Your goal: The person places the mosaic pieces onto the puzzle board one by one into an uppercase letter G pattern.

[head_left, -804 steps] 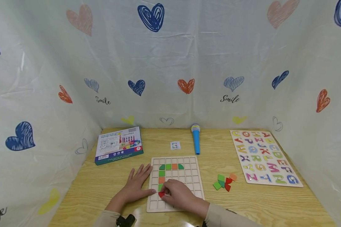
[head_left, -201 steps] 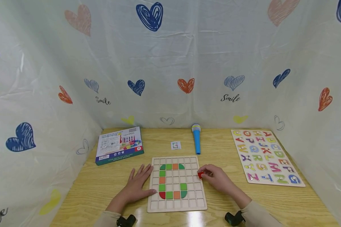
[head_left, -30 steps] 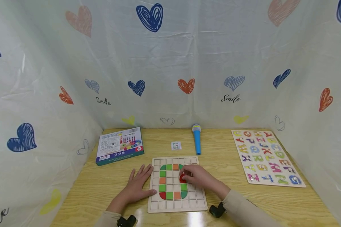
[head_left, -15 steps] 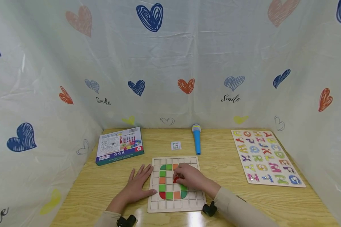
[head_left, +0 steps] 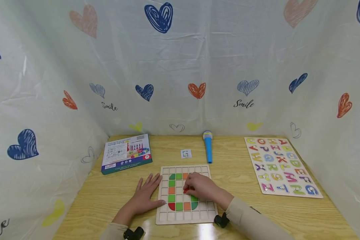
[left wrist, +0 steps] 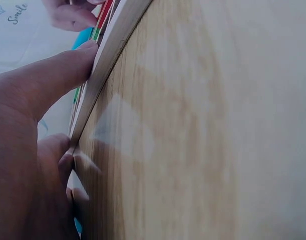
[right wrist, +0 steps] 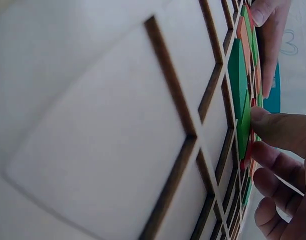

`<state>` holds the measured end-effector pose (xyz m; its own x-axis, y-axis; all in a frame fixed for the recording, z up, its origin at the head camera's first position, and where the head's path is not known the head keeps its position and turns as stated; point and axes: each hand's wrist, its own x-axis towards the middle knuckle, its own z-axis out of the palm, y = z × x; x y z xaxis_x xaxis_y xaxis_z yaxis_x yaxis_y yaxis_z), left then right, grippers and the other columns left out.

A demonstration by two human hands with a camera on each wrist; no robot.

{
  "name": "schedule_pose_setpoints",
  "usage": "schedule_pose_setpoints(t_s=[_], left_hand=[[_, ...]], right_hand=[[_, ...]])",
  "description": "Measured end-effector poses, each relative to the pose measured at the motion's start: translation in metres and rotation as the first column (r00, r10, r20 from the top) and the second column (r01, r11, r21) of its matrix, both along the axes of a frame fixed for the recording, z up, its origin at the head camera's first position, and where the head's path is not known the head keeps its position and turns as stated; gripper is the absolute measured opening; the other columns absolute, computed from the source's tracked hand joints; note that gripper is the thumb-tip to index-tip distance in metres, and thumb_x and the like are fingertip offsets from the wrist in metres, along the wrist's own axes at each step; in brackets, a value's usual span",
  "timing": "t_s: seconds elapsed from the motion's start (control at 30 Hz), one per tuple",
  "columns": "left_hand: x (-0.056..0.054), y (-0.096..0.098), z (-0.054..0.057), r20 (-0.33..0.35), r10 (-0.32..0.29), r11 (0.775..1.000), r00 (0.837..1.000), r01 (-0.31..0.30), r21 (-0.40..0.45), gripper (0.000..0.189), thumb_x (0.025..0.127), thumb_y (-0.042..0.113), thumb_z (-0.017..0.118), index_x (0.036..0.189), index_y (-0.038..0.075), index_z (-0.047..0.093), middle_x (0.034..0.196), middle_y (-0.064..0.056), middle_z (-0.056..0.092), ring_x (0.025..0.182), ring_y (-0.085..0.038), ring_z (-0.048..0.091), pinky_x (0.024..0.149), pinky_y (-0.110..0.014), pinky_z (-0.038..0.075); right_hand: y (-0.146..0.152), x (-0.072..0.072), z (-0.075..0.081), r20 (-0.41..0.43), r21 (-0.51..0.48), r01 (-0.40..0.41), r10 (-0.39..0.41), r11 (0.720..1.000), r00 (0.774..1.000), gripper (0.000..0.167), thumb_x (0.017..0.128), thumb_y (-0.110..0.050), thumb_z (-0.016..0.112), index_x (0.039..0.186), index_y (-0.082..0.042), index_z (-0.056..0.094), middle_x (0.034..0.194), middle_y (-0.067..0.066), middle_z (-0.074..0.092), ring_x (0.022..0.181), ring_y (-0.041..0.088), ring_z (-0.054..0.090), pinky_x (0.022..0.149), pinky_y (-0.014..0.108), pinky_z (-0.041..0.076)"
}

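A square-grid wooden board point(head_left: 179, 216) lies on the table with several green, orange, teal and red tiles set in an angular ring. My right hand point(head_left: 201, 187) pinches a small red tile point(head_left: 185, 191) over the board, inside the ring's right side. The fingers partly hide that tile and cover some cells at the upper right. My left hand point(head_left: 144, 198) lies flat and spread on the table at the board's left edge. Its thumb point(left wrist: 62, 75) touches that edge in the left wrist view. A red quarter-round tile point(head_left: 171, 206) sits at the ring's lower left corner.
Behind the board lie a small patterned card point(head_left: 186, 153) and a blue toy microphone point(head_left: 208, 148). A flat printed box point(head_left: 126, 154) is at the back left. An alphabet puzzle board point(head_left: 283, 168) lies at the right. A heart-print curtain point(head_left: 171, 60) encloses the table's back and sides.
The loose tile pile on the right is gone, and tiles now line the ring's bottom and lower right. My right hand has carried red from the board's right edge leftward over it. My left hand stays put.
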<state>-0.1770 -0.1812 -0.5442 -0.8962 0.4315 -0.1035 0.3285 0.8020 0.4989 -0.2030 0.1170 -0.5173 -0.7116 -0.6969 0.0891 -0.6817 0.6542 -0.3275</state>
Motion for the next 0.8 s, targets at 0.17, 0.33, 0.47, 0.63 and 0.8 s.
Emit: schedule_pose_setpoints(t_s=[0.17,0.33,0.47,0.63,0.8], left_hand=[[0.000,0.000,0.001,0.004,0.006,1.000,1.000,-0.006,0.001,0.099,0.087,0.068,0.064,0.163,0.019,0.024,0.170,-0.001,0.019,0.157,-0.033,0.005,0.121,-0.061,-0.007],[0.001,0.001,0.002,-0.003,0.007,1.000,1.000,-0.007,0.001,0.099,0.087,0.068,0.064,0.163,0.018,0.025,0.170,-0.002,0.020,0.157,-0.034,0.005,0.120,-0.062,-0.007],[0.001,0.002,0.002,-0.008,-0.001,1.000,1.000,0.002,0.012,0.099,0.088,0.067,0.065,0.163,0.016,0.025,0.169,-0.003,0.020,0.156,-0.036,0.006,0.120,-0.063,-0.007],[0.001,0.001,0.001,-0.011,-0.006,1.000,1.000,0.006,0.000,0.099,0.088,0.067,0.064,0.164,0.018,0.024,0.170,-0.002,0.019,0.157,-0.034,0.006,0.121,-0.061,-0.007],[-0.001,-0.001,0.000,-0.001,-0.006,1.000,1.000,0.006,0.002,0.100,0.088,0.068,0.064,0.164,0.020,0.022,0.170,0.000,0.017,0.157,-0.032,0.004,0.121,-0.059,-0.008]], right_hand=[[0.000,0.001,0.002,-0.035,0.001,-0.014,0.014,1.000,0.999,0.008,0.093,-0.024,0.076,0.099,-0.020,0.080,0.099,-0.010,0.063,0.093,0.007,0.055,0.079,0.023,0.051],[0.002,0.002,0.002,-0.028,-0.023,-0.011,0.010,1.000,1.000,0.014,0.094,-0.022,0.076,0.106,-0.018,0.081,0.098,-0.008,0.063,0.091,0.007,0.054,0.079,0.023,0.050],[0.008,0.006,0.001,0.015,-0.084,0.034,-0.033,0.996,0.999,0.016,0.094,-0.021,0.075,0.110,-0.018,0.079,0.097,-0.008,0.063,0.086,0.005,0.052,0.075,0.023,0.049],[0.024,0.010,-0.001,0.062,-0.146,0.111,-0.103,0.983,0.993,0.015,0.096,-0.019,0.072,0.109,-0.018,0.078,0.097,-0.010,0.063,0.085,0.003,0.053,0.074,0.025,0.050],[0.045,0.016,-0.002,0.093,-0.185,0.186,-0.171,0.965,0.981,0.015,0.097,-0.016,0.070,0.110,-0.017,0.076,0.099,-0.010,0.063,0.087,0.004,0.055,0.077,0.028,0.053]])
